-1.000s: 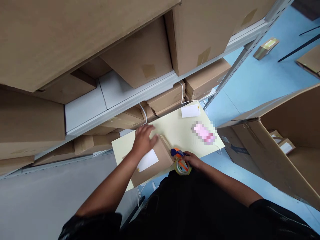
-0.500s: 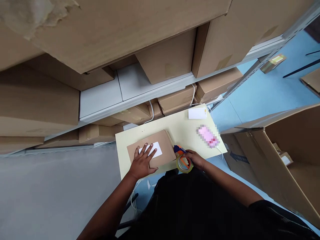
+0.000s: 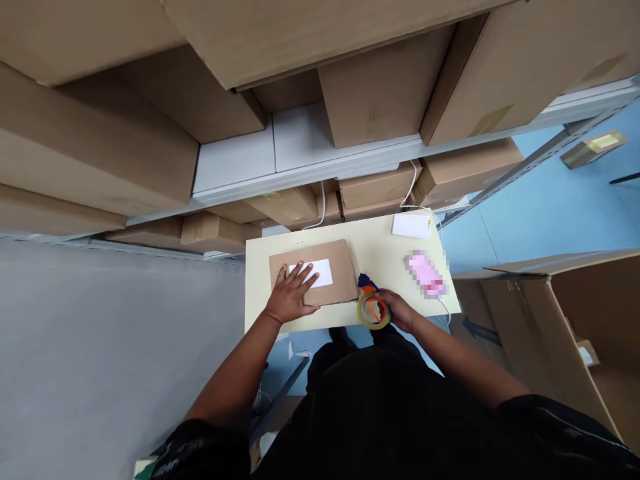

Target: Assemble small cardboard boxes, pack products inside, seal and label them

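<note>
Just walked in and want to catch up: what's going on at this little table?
A person stands at a small pale table in front of shelving stacked with cardboard boxes. The left hand lies flat on a brown parcel with a white label. The right hand grips a tape dispenser at the parcel's right end. A white card lies at the table's far edge.

Stacked cardboard and a pale counter in a storeroom

A small pale-yellow counter [image 3: 385, 250] carries a flat white rectangular device [image 3: 411, 225] with a thin white cable at its far right corner and a blurred pink object [image 3: 425, 275] nearer the right edge. Behind it, a grey metal shelf rack [image 3: 320, 170] holds large brown cardboard boxes [image 3: 380, 93] above and below. A big open cardboard carton [image 3: 560, 313] stands on the light-blue floor [image 3: 545, 207] at right.
</note>
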The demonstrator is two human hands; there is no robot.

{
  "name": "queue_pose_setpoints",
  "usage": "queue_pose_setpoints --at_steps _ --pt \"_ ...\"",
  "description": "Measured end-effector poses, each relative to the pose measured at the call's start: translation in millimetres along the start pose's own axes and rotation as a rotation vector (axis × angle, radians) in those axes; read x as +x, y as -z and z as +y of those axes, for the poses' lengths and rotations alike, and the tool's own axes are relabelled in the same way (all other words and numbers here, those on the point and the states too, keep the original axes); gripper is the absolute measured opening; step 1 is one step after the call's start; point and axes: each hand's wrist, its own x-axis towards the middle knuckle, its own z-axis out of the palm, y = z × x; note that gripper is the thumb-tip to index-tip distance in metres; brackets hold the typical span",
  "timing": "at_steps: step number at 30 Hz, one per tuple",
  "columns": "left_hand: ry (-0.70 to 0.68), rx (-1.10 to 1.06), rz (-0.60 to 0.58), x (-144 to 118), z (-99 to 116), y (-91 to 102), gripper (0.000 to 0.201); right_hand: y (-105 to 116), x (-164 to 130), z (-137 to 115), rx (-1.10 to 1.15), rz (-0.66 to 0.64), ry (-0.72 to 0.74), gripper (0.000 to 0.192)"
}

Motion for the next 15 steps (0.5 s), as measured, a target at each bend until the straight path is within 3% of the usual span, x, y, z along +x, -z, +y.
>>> queue_pose_setpoints --at_steps 15 --pt "-0.015 -0.026 0.074 -3 -3 -14.9 0.093 -25 -39 45 0.170 0.078 0.035 0.026"
